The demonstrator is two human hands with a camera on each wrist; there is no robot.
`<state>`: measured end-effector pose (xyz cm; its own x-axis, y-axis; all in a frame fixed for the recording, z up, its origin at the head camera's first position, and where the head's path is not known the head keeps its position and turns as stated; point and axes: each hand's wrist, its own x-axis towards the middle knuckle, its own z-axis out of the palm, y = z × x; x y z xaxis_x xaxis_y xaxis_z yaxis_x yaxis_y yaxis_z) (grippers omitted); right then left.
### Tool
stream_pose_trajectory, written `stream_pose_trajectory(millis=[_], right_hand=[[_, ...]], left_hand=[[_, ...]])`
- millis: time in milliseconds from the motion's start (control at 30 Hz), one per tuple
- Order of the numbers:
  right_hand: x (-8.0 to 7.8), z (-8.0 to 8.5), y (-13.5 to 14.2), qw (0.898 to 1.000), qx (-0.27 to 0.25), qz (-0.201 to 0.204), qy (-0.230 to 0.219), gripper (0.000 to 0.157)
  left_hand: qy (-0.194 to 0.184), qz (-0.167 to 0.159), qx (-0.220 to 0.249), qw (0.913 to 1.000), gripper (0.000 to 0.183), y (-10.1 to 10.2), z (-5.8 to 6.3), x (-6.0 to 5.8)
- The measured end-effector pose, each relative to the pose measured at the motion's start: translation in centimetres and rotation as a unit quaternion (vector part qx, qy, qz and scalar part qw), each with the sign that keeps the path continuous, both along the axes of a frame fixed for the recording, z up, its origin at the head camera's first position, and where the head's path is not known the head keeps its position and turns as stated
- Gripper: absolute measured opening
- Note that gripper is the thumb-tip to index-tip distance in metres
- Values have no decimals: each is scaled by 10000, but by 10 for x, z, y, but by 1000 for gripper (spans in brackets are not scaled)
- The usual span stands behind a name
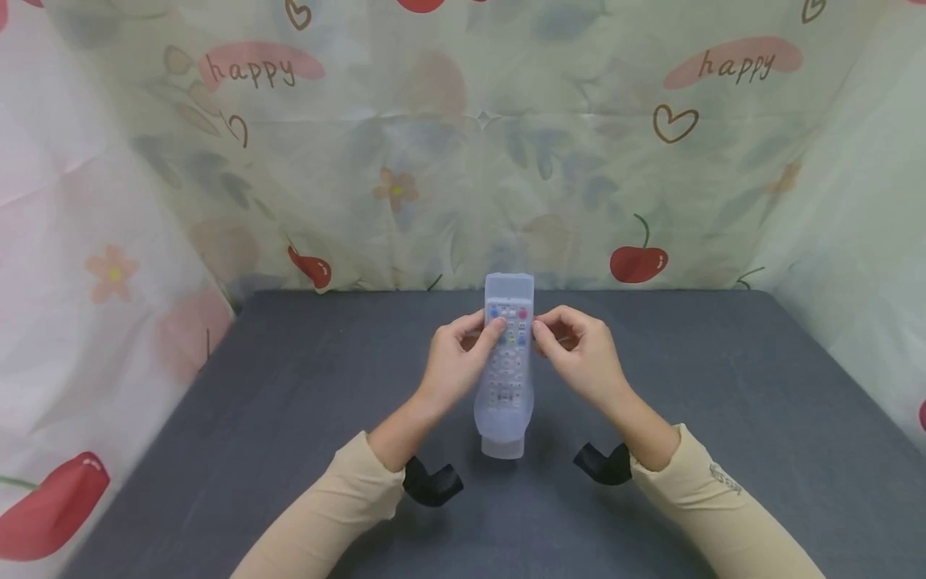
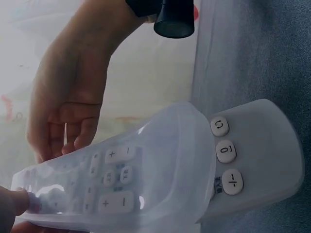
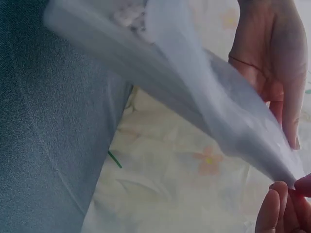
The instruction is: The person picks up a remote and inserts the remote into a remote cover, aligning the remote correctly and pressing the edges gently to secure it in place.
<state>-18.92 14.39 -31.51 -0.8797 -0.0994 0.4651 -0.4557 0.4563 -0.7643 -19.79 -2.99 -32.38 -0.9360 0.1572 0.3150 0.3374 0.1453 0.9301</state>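
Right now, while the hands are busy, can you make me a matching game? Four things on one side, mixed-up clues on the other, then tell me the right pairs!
Things:
1. Left hand
2. Right hand
3. Remote
4. Tabletop

Clues:
A. One end pokes out of the see-through cover
B. Pinches the cover's side edge
C. Dark, below the hands
D. Has its thumb on the cover's front, over the button side

Right pairs: 1-D, 2-B, 3-A, 4-C

Over the table [image 1: 311, 378] sat the remote control [image 2: 265, 150], mostly inside the cover [image 1: 499, 418], left hand [image 1: 456, 360] leftward, right hand [image 1: 587, 354] rightward, curtain [image 1: 477, 201] behind!
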Motion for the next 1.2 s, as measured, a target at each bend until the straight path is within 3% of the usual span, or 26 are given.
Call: stream_pose_trajectory(millis=[267,467,700,1200], right_hand=[[3,1,-1,9945,977,-145,354,7],[2,4,-1,9807,1881,-122,528,6],[4,5,-5,9724,2023,-189,1143,4],[6,-7,-7,9488,2424,-307,2002,8]], left_hand=[[82,-398,-222,9989,36,0,-5,2],[-270,-228,266,9990,31,3,-5,3],[-549,105,944,9940,30,6,-4,4],[-909,556,1555,9821,29,12,-3,6]])
